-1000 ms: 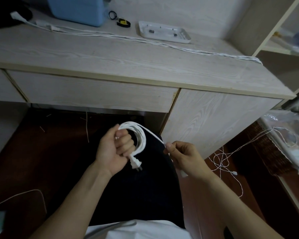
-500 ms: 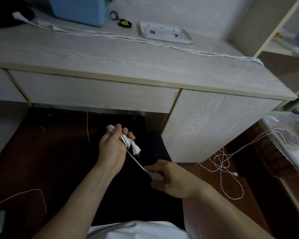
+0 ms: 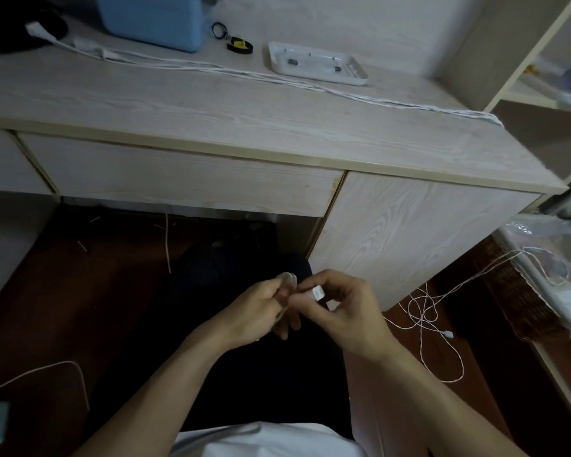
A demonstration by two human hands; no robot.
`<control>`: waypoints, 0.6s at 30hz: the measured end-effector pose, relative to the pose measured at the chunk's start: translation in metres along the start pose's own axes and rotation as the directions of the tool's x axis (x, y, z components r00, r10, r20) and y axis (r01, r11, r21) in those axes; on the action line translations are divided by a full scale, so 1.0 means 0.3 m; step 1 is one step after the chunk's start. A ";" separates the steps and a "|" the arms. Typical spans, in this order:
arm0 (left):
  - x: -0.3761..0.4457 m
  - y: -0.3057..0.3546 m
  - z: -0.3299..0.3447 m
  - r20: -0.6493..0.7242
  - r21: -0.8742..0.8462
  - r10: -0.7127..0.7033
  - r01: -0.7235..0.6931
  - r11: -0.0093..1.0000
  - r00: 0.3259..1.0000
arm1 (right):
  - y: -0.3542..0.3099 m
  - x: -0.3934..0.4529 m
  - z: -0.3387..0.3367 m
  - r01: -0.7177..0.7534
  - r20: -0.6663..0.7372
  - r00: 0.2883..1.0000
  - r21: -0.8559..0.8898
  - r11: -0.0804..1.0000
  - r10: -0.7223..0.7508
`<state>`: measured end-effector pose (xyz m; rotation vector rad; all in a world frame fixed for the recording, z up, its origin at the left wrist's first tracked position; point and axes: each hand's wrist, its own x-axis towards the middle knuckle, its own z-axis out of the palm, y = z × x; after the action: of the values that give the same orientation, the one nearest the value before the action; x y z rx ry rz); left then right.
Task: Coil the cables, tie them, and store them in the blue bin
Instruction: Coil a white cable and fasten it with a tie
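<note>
Over my lap, my left hand (image 3: 261,308) grips a small coil of white cable (image 3: 286,281); the coil is blurred and mostly hidden by my fingers. My right hand (image 3: 340,311) pinches the cable's white connector end (image 3: 317,292) right beside the coil, and the two hands touch. The blue bin (image 3: 152,18) stands at the back left of the desk. A long white cable (image 3: 277,79) lies stretched across the desktop. A thin white cable (image 3: 422,311) lies tangled on the floor to the right.
A white tray (image 3: 317,64) and a black-and-yellow small item (image 3: 234,41) sit on the light wood desk (image 3: 244,127). A wicker basket (image 3: 515,291) with plastic-wrapped things stands at right. Another white cord (image 3: 56,367) loops on the dark floor at left.
The wide coil in my left hand has been squeezed into a tight bundle. My right hand dropped low with the loose end, then rose and met the left hand at the bundle.
</note>
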<state>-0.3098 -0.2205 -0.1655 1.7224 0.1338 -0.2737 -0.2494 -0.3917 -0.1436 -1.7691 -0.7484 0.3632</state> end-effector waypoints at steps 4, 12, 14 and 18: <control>-0.011 0.020 0.007 0.105 -0.115 -0.070 0.082 0.990 0.992 | 0.040 0.027 -0.038 0.028 -0.103 0.994 -0.105 0.994 -0.038; 0.002 0.058 0.046 -0.004 -0.343 -0.114 0.105 0.933 0.994 | 0.047 0.018 0.011 -0.055 0.087 0.995 0.011 0.998 0.054; 0.013 0.064 0.055 -0.104 -0.425 -0.153 0.095 0.900 0.983 | 0.046 0.018 0.016 -0.063 0.070 0.996 0.019 0.998 0.062; 0.034 0.058 0.054 -0.196 -0.387 -0.163 0.076 0.919 0.967 | 0.055 0.012 0.035 -0.067 0.002 0.998 0.026 0.997 0.067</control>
<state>-0.2975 -0.2400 -0.1537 1.3570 0.4338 -0.1297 -0.2477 -0.3844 -0.1622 -1.7725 -0.6834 0.4165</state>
